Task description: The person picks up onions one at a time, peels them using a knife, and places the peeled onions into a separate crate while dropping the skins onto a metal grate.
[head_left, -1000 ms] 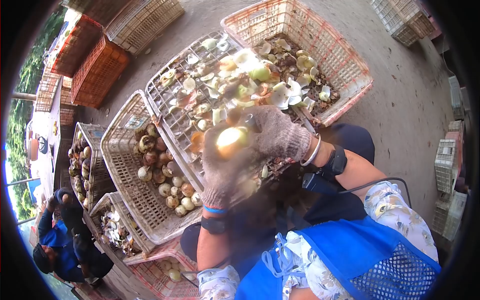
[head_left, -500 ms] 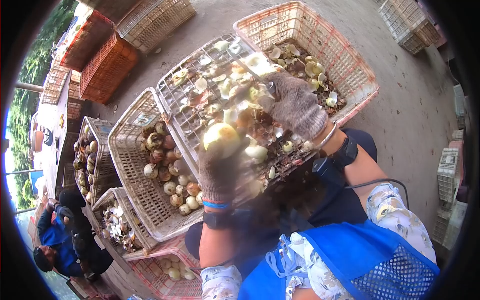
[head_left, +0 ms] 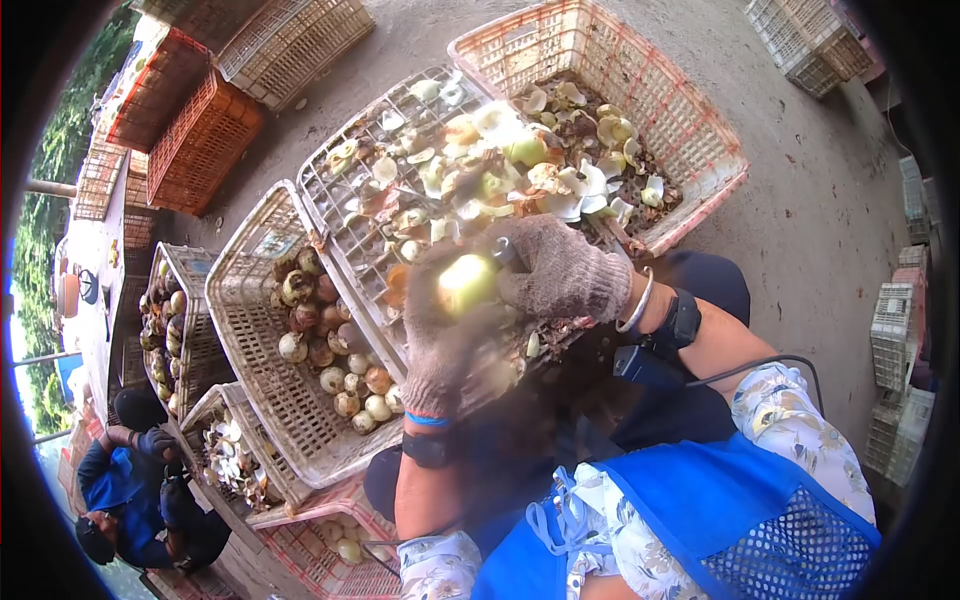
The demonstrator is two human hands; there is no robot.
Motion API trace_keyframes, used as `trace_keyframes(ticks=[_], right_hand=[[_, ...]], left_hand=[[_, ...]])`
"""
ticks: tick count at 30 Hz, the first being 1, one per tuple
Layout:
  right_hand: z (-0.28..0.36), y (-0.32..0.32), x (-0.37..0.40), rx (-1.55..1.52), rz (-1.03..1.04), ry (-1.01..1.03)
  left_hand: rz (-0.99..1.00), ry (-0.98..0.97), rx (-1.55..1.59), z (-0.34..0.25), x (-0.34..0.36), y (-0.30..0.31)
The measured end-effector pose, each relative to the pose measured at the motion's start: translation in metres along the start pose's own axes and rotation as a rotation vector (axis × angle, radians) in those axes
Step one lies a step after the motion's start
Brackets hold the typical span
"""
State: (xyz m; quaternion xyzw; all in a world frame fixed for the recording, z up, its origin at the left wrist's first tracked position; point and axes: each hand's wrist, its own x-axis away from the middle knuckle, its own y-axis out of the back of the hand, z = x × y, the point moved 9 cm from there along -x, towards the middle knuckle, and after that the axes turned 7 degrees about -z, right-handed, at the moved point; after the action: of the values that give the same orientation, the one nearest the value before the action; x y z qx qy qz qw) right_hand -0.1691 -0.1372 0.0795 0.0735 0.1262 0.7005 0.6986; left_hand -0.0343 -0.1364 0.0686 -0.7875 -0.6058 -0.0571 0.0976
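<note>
My left hand point(head_left: 432, 335), in a knitted glove with a blue band at the wrist, is closed around a pale, peeled-looking onion point(head_left: 467, 284). Right beside the onion, my gloved right hand point(head_left: 568, 272) is closed on a small knife point(head_left: 508, 252); most of it is hidden by the fingers and blur. Both hands are over an upturned plastic crate point(head_left: 345, 205), whose grid surface is strewn with onion skins and cut pieces point(head_left: 470, 190). Left of it stands a crate point(head_left: 235, 330) of unpeeled and partly browned onions point(head_left: 322, 340).
Behind, a red-and-white crate point(head_left: 690, 130) holds onion peelings. Peeled onions lie in a reddish crate point(head_left: 300, 550) at lower left, near a crate of white scraps point(head_left: 232, 455). A co-worker in blue point(head_left: 130, 490) sits at far left. Orange crates point(head_left: 200, 145) are stacked at back.
My right hand has drawn back and down toward the onion from above the scraps. The onion in my left hand has moved slightly right, and my hands are now together.
</note>
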Motion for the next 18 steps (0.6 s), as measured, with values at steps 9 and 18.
trace_keyframes(ticks=[9,18], right_hand=[[-0.047,-0.016,-0.011,-0.005,-0.061,-0.091],[-0.018,-0.01,-0.004,-0.023,-0.122,-0.077]], left_hand=[[-0.003,0.034,0.031,0.001,0.008,-0.005],[-0.221,0.103,0.336,0.024,0.0,0.009]])
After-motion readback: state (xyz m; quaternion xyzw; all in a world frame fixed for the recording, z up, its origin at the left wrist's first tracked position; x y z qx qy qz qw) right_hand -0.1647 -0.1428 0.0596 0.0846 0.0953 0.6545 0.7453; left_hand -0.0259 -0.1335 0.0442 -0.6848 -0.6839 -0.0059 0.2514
